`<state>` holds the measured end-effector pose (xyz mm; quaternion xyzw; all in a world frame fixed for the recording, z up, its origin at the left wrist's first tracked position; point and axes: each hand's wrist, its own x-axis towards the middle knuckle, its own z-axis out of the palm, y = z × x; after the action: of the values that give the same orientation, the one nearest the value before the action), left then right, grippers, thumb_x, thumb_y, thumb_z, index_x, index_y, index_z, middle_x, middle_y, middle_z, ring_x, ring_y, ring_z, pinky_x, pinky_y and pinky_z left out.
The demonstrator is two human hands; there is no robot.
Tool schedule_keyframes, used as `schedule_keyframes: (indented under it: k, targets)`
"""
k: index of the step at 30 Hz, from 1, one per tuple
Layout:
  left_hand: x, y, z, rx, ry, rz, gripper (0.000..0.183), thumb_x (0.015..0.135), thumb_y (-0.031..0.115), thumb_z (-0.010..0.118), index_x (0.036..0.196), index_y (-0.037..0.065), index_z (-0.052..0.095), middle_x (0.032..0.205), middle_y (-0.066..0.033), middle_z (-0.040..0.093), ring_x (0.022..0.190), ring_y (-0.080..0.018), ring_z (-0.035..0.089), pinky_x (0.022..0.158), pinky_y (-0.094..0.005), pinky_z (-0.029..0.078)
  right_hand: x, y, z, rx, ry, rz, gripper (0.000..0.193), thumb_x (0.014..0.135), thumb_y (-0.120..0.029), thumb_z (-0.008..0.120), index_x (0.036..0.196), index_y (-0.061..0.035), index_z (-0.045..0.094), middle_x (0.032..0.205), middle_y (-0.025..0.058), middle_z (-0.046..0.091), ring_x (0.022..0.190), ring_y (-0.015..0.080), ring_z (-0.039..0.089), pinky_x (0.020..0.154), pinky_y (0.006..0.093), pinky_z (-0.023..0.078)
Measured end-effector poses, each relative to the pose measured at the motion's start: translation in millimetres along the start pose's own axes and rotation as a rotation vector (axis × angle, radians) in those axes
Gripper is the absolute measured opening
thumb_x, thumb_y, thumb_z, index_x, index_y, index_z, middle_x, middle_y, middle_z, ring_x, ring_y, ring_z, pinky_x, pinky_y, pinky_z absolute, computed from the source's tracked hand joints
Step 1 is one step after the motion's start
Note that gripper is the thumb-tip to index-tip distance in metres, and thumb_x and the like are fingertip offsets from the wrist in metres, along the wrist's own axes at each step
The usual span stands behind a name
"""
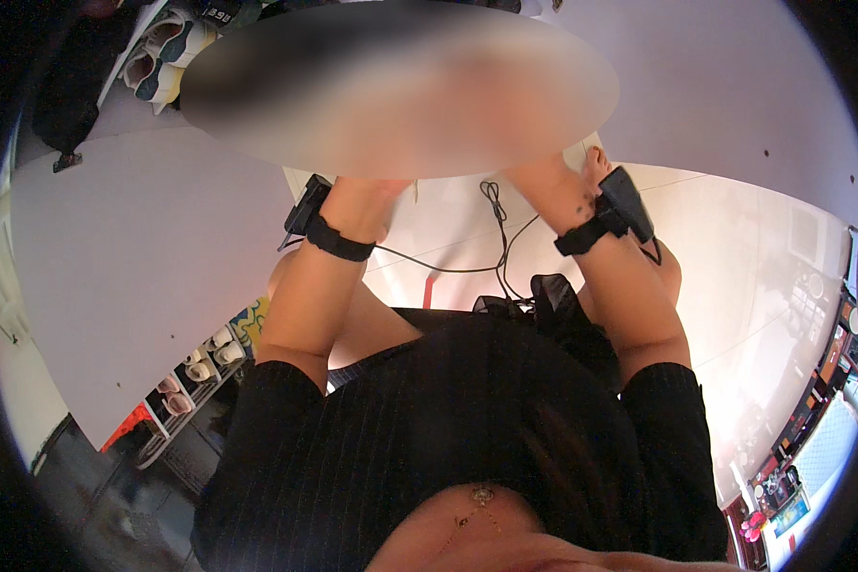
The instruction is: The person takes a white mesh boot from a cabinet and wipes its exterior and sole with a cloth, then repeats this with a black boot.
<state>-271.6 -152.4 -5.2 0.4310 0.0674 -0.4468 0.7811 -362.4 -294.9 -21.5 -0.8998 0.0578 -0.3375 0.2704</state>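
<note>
Both my forearms reach forward, and a large blurred oval covers most of what lies at their ends. My left hand (383, 162) shows only its wrist end below the blur. My right hand (534, 176) likewise disappears into it, to the right of the left one. The fingers of both hands are hidden, so I cannot tell what they hold or touch. Each wrist wears a black strap, the left strap (338, 238) and the right strap (583, 236), with a small dark box attached. A thin black cable (448, 267) runs between them.
A pale board with small holes (153, 248) stands at the left, and another pale panel (725, 95) at the upper right. White shoes (167, 62) sit at the upper left. A shoe rack (186, 415) stands lower left. Light tiles (400, 272) lie beneath my arms.
</note>
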Motion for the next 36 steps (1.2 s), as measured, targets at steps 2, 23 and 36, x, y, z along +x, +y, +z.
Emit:
schedule_keyframes:
  k: [2,23,36]
  targets:
    - [-4,-4,4,0.01,-0.004,-0.007,0.045,0.104,0.033,0.045,0.134,-0.001,0.049,0.128,-0.0156,0.06,0.117,-0.0301,0.059,0.101,-0.0447,0.047,15,4,-2,0.008,-0.03,0.089,0.03,0.085,-0.011,0.066,0.114,-0.0156,0.07,0.107,0.0077,0.059,0.094,0.0283,0.065,0.074,0.037,0.056]
    - [-12,10,12,-0.022,-0.082,-0.016,0.052,0.103,0.031,0.045,0.14,-0.005,0.042,0.137,-0.0194,0.055,0.124,-0.0319,0.056,0.106,-0.0458,0.045,29,57,-43,0.376,0.06,0.41,0.029,0.093,-0.009,0.06,0.119,-0.0152,0.071,0.099,0.0013,0.056,0.087,0.0128,0.055,0.076,0.0215,0.043]
    - [-24,-19,12,1.219,-0.025,0.218,0.031,0.096,0.025,0.062,0.118,0.003,0.063,0.105,-0.0054,0.067,0.093,-0.0167,0.063,0.077,-0.029,0.049,11,27,-23,0.295,-0.161,0.195,0.026,0.086,-0.009,0.059,0.107,-0.0152,0.073,0.103,0.0099,0.061,0.083,0.0309,0.065,0.074,0.0381,0.054]
